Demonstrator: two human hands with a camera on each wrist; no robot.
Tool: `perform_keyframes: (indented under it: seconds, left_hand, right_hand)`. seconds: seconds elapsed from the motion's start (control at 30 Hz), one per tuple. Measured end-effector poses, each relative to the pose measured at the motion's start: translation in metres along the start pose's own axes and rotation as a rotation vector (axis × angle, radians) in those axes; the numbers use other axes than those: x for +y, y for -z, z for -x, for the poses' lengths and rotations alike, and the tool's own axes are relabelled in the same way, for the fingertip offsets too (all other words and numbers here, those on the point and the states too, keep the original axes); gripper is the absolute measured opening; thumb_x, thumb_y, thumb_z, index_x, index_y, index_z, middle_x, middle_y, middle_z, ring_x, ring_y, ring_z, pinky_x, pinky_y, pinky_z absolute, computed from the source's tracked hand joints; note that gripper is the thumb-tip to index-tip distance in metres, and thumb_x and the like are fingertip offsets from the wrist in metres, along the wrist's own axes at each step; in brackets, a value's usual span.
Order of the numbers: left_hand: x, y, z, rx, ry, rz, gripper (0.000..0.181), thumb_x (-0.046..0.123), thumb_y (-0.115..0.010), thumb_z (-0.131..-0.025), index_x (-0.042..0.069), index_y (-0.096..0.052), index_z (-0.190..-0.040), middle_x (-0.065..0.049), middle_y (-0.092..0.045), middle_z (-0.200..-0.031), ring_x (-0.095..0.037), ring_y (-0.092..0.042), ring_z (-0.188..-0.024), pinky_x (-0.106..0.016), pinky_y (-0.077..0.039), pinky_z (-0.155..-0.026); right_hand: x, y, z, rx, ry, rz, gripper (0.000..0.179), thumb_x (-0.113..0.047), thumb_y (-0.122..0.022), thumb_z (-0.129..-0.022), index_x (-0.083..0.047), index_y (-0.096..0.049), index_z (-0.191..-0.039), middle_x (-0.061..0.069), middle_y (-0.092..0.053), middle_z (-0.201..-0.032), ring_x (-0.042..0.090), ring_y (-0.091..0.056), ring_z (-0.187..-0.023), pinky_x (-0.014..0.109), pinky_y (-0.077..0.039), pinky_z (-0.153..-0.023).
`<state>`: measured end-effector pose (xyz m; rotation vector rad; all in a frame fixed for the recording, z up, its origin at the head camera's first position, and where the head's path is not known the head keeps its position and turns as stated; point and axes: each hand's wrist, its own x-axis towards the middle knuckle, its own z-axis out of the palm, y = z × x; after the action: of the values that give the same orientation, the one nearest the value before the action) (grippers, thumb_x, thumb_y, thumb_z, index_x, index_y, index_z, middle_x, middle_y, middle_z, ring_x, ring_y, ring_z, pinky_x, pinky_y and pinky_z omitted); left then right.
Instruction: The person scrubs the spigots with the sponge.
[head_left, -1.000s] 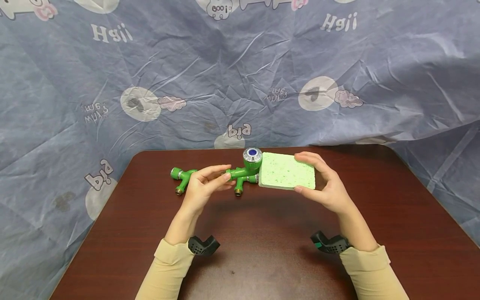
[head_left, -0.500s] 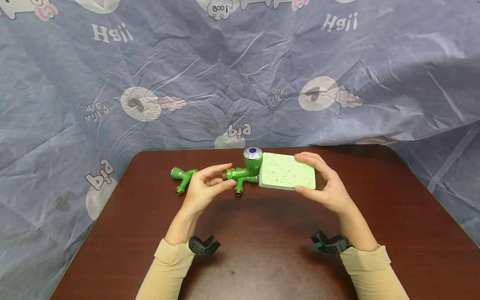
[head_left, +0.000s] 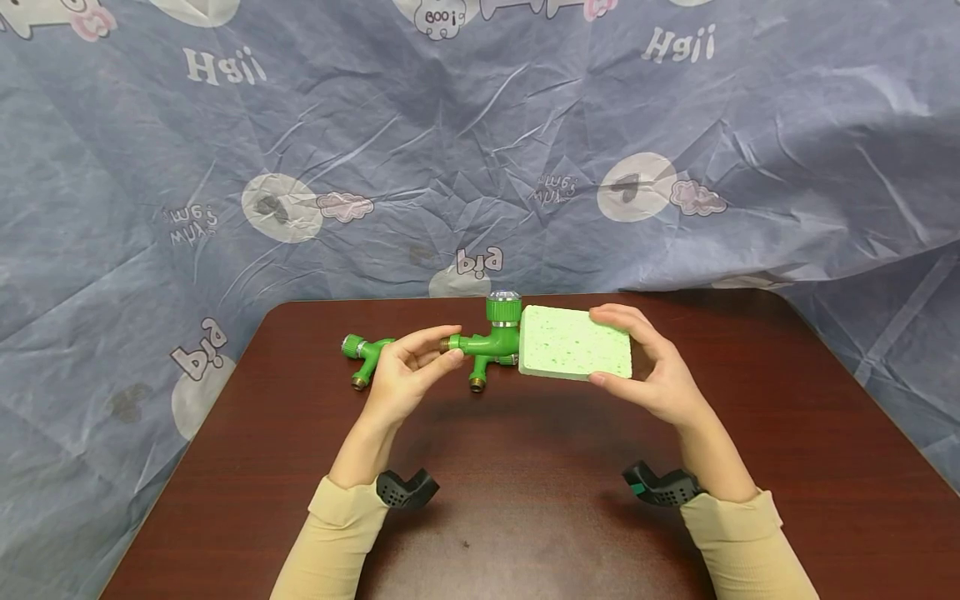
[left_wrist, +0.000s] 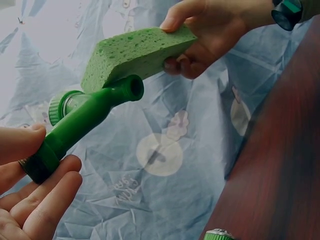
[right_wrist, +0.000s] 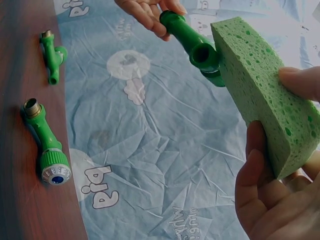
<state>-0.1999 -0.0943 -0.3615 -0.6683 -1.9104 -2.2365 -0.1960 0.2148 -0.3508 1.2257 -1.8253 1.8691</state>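
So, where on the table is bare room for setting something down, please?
Bare: the table right of the right hand, and its middle, nearer you than the sponge. Crowded: around the left hand, with a lying green tap, a second tap and the held tap.

Pale green now, the sponge (head_left: 573, 343) on the right, speckled darker green! Brighter, solid green on the tap (head_left: 501, 340) to its left, brassy at the left end. Far cloth (head_left: 450, 150): greyish blue, white-and-pink prints. Table (head_left: 540, 467), dark reddish brown; near sleeves (head_left: 330, 533), pale yellow.
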Motion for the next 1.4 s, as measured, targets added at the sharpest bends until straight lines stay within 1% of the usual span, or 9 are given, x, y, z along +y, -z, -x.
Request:
perform_keyframes:
  seconds: [0.13,0.33,0.53,0.63,0.73,0.97,1.03,1.23,1.4]
  left_hand:
    - [0.000,0.000,-0.001,-0.018,0.002,0.055,0.035,-0.008,-0.063,-0.083,-0.015,-0.056,-0.117,-0.004,-0.069,-0.094,-0.020,-0.069,-0.079,-0.042,-0.055,-0.080]
    - [0.000,-0.002,0.000,-0.020,0.007,0.082,0.035,-0.010,-0.063,-0.083,-0.017,-0.055,-0.117,-0.006,-0.068,-0.095,-0.021,-0.069,-0.079,-0.047,-0.053,-0.079]
    - [-0.004,-0.006,0.001,-0.020,0.016,0.076,0.034,-0.007,-0.065,-0.083,-0.016,-0.057,-0.114,-0.006,-0.069,-0.095,-0.020,-0.069,-0.078,-0.041,-0.056,-0.075]
    - [-0.006,-0.008,0.001,-0.014,0.014,0.092,0.034,-0.007,-0.065,-0.083,-0.017,-0.056,-0.114,-0.004,-0.069,-0.093,-0.020,-0.069,-0.078,-0.040,-0.056,-0.075]
    - [-0.006,-0.010,0.001,-0.001,0.011,0.121,0.034,-0.008,-0.065,-0.083,-0.018,-0.055,-0.114,-0.004,-0.069,-0.092,-0.020,-0.069,-0.078,-0.041,-0.056,-0.075]
    - [-0.008,-0.015,0.001,0.027,0.016,0.098,0.032,-0.008,-0.066,-0.082,-0.016,-0.058,-0.112,-0.007,-0.069,-0.091,-0.019,-0.069,-0.077,-0.038,-0.057,-0.073]
    - [-0.008,-0.015,0.001,0.030,0.015,0.092,0.032,-0.008,-0.066,-0.082,-0.015,-0.058,-0.112,-0.008,-0.068,-0.092,-0.019,-0.069,-0.077,-0.037,-0.057,-0.072]
    - [-0.008,-0.016,0.002,0.028,0.019,0.095,0.032,-0.008,-0.066,-0.082,-0.015,-0.058,-0.112,-0.008,-0.069,-0.091,-0.021,-0.069,-0.077,-0.043,-0.056,-0.074]
    - [-0.008,-0.017,0.002,0.035,0.020,0.072,0.032,-0.008,-0.068,-0.081,-0.014,-0.060,-0.111,-0.003,-0.069,-0.089,-0.018,-0.068,-0.075,-0.037,-0.058,-0.071]
  right_hand:
    - [0.000,0.003,0.000,-0.028,0.028,0.041,0.070,0.032,-0.063,-0.058,0.017,-0.045,-0.125,0.022,-0.042,-0.129,0.029,-0.038,-0.120,0.026,-0.043,-0.088]
    - [0.000,0.001,0.001,-0.083,0.018,0.074,0.071,0.029,-0.066,-0.057,0.016,-0.047,-0.123,0.025,-0.041,-0.128,0.030,-0.040,-0.118,0.027,-0.043,-0.086]
    - [0.002,-0.016,-0.001,-0.092,0.007,0.130,0.071,0.026,-0.071,-0.057,0.014,-0.049,-0.123,0.026,-0.043,-0.126,0.027,-0.042,-0.118,0.026,-0.041,-0.091]
    - [-0.008,-0.022,-0.005,-0.093,0.007,0.139,0.069,0.028,-0.070,-0.056,0.016,-0.049,-0.121,0.028,-0.042,-0.124,0.025,-0.043,-0.117,0.024,-0.043,-0.088]
    - [-0.015,-0.024,-0.007,-0.078,0.018,0.163,0.067,0.028,-0.069,-0.056,0.016,-0.049,-0.119,0.029,-0.044,-0.122,0.025,-0.043,-0.116,0.024,-0.041,-0.091]
    - [0.004,-0.029,-0.002,-0.119,-0.014,0.150,0.072,0.023,-0.075,-0.058,0.011,-0.050,-0.124,0.026,-0.043,-0.126,0.026,-0.044,-0.116,0.024,-0.047,-0.085]
    - [0.000,-0.030,-0.003,-0.120,-0.019,0.156,0.071,0.024,-0.074,-0.058,0.011,-0.050,-0.123,0.025,-0.043,-0.125,0.025,-0.045,-0.115,0.023,-0.047,-0.084]
    - [-0.018,-0.035,-0.009,-0.053,-0.006,0.157,0.065,0.029,-0.068,-0.057,0.018,-0.049,-0.118,0.032,-0.042,-0.121,0.023,-0.045,-0.114,0.021,-0.045,-0.086]
    - [-0.021,-0.044,-0.011,-0.082,-0.021,0.186,0.063,0.024,-0.072,-0.059,0.016,-0.050,-0.118,0.031,-0.043,-0.120,0.022,-0.046,-0.113,0.022,-0.046,-0.086]
